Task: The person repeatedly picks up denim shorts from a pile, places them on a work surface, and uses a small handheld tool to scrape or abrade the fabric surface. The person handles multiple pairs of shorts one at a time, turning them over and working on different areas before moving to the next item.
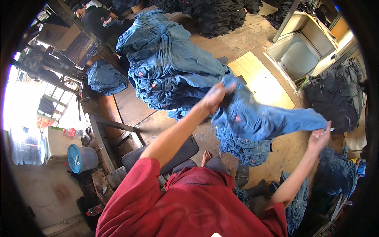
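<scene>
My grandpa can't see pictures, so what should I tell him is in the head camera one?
A person's left hand and right hand hold a piece of blue denim clothing stretched out between them. Beyond is a big heap of blue denim, and another person is at the upper left.

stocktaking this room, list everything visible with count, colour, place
Denim trousers: 1, blue, right of centre
Large denim pile: 1, blue, upper centre
Smaller denim piles: 3+, blue, left, centre, lower right
Dark garment heaps: 2+, blackish, top, right
Cardboard box: 1, brown, upper left
Open bin: 1, pale, upper right
Water jug: 1, clear, far left
Plastic bucket: 1, bluish, left
Plastic bottles: 2, clear, left
Flat bench: 1, black, centre left
Co-worker: 1, dark shirt, upper left
Shirt: 1, red, lower centre
Foot: 1, bare, lower centre
Left hand: 1, bare, trousers' left end
Right hand: 1, bare, trousers' right end
</scene>
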The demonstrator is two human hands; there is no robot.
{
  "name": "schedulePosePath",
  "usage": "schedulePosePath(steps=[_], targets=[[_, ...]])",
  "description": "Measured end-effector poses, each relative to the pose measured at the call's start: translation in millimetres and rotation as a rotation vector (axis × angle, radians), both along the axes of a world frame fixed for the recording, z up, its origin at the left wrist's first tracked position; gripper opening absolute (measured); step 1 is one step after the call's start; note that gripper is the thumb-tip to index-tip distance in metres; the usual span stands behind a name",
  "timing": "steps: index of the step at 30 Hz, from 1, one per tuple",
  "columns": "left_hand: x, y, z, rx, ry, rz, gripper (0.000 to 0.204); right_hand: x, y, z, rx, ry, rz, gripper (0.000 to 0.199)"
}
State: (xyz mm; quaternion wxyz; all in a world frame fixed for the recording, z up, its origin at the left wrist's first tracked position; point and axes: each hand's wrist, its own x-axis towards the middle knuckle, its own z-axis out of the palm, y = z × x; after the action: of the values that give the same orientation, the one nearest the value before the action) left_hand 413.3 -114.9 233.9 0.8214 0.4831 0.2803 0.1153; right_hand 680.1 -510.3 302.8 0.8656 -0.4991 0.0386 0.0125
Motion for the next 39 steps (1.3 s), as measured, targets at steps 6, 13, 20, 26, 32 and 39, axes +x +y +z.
schedulePosePath(steps=[6,13,20,26,32,39], targets=[[50,117,145,0.441,-0.371,0.008,0.043,11,37,93,0.172,-0.233,0.397,0.029],[-110,310,177,0.687,-0.208,0.253,0.042,36,92,-71,-0.476,0.016,0.508,0.036],[-193,323,-5,2.019,0.908,-0.055,0.074,-15,98,-362,-1.400,-0.049,1.002,0.060],[-192,324,-44,1.821,0.913,-0.215,0.063,-82,139,-461,-1.704,-0.611,0.826,0.074],[-141,251,26,2.497,1.282,0.054,0.050,-67,145,-485,-1.784,-0.644,0.913,0.052],[-71,24,-29,0.903,0.369,-0.009,0.027,-60,157,-392,-1.656,-0.448,0.733,0.052]])
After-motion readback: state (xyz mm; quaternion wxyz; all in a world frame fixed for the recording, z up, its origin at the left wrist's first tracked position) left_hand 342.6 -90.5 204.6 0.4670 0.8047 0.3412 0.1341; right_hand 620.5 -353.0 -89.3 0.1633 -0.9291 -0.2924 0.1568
